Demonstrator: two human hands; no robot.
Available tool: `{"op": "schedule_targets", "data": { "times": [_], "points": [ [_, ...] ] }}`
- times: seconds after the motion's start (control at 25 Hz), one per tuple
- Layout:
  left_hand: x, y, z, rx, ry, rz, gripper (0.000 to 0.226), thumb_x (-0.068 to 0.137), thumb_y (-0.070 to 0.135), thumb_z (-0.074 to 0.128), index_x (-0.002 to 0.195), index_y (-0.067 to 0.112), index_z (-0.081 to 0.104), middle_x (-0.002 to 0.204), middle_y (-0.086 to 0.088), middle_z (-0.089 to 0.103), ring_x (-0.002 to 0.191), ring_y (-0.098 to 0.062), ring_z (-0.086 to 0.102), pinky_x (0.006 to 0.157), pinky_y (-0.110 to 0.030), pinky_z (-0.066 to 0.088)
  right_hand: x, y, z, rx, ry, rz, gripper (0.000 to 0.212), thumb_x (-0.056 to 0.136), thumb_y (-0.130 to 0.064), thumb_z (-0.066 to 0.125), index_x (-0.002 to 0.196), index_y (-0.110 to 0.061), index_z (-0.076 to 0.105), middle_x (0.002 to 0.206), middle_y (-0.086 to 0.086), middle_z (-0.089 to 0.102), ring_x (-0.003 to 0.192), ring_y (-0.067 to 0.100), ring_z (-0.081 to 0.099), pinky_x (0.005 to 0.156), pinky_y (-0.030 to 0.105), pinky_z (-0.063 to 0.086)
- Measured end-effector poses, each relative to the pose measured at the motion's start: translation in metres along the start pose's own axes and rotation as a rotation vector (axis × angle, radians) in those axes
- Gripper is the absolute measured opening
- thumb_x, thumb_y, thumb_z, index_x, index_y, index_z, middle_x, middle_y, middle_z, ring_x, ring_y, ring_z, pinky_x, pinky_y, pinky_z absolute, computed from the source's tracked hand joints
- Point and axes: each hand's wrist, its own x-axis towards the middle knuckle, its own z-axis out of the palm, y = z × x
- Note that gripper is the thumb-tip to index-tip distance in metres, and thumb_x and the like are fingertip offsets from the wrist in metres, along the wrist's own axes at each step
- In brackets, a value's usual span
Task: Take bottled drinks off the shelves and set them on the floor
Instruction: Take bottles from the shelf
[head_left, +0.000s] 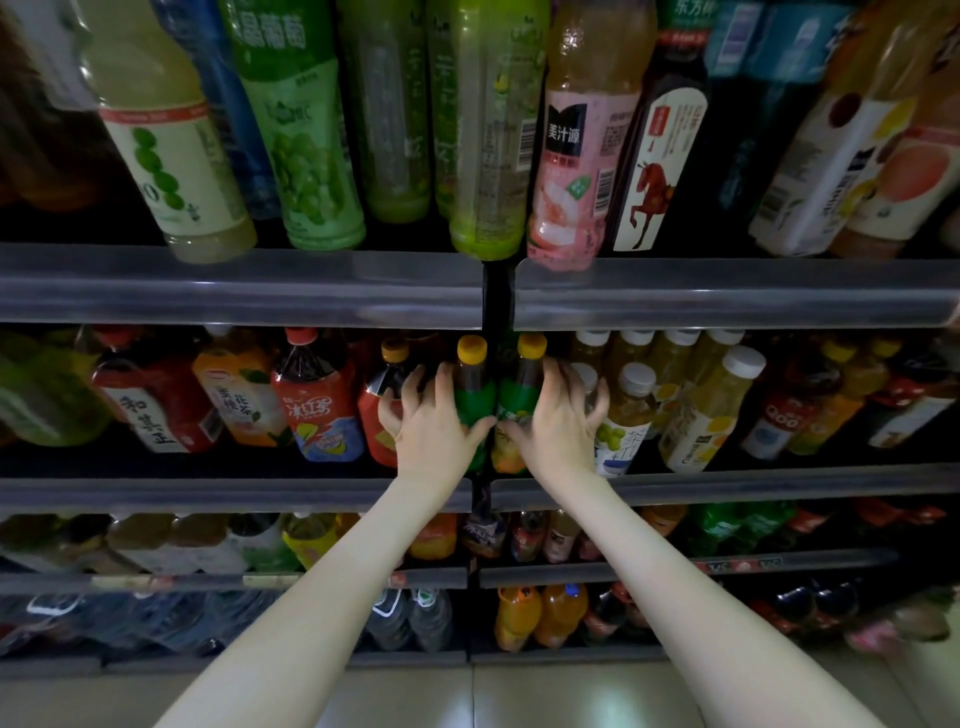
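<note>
Shelf rail (208, 491) fronts crowded drinks (317, 405); left grip (436, 421) clasps a yellow-capped bottle (475, 389), right grip (558, 423) clasps its twin (519, 395).

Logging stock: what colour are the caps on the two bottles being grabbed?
Left cap and right cap: yellow, head view.
</note>
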Motion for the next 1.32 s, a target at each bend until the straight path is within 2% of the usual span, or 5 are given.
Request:
{"op": "schedule_targets", "data": {
  "times": [0.4,0.64,0.8,1.0,1.32],
  "points": [
    [0.009,0.000,0.010,0.184,-0.140,-0.001,0.099,0.082,0.052,0.062,0.149,0.003,0.007,0.144,-0.012,0.038,0.141,-0.025,0.018,0.111,-0.049,-0.003,0.013,0.015,-0.013,-0.121,-0.209,-0.044,0.098,0.077,-0.046,0.071,0.150,-0.009,0.017,0.145,0.011,0.041,0.141,0.027,0.024,0.111,0.047,-0.010],
    [-0.003,0.001,0.027,0.090,0.025,0.054,0.108,0.067,0.038,0.079,0.148,0.004,0.016,0.143,-0.021,0.041,0.137,-0.033,0.027,0.109,-0.059,0.013,0.002,0.033,-0.008,-0.151,-0.146,-0.124,0.107,0.059,-0.035,0.087,0.143,-0.008,0.029,0.136,0.019,0.050,0.128,0.033,0.039,0.108,0.054,0.021],
    [-0.029,0.015,0.039,-0.037,0.144,0.205,0.089,0.080,0.039,0.055,0.150,0.014,0.006,0.154,-0.020,0.016,0.142,-0.036,0.012,0.112,-0.054,0.000,0.003,0.047,-0.020,-0.084,-0.183,-0.119,0.077,0.077,-0.025,0.075,0.143,-0.007,0.038,0.138,0.022,0.044,0.127,0.040,0.038,0.102,0.056,0.040],
    [-0.052,0.028,0.057,-0.163,-0.004,0.514,0.101,0.075,0.017,0.073,0.149,0.012,0.005,0.152,-0.017,0.016,0.141,-0.031,0.018,0.114,-0.052,0.018,0.006,0.054,-0.043,0.209,-0.290,-0.075,0.048,0.093,-0.015,0.058,0.139,-0.008,0.046,0.134,0.020,0.042,0.123,0.034,0.043,0.104,0.045,0.040],
    [-0.039,0.060,0.063,-0.520,-0.405,0.290,0.094,0.078,0.020,0.076,0.148,0.009,0.014,0.148,-0.005,0.029,0.137,-0.020,0.030,0.106,-0.016,0.022,-0.037,0.074,-0.069,0.512,-0.261,-0.074,0.037,0.091,-0.010,0.059,0.128,-0.006,0.053,0.130,0.009,0.049,0.123,0.014,0.043,0.107,0.017,0.031]
  ]
}}
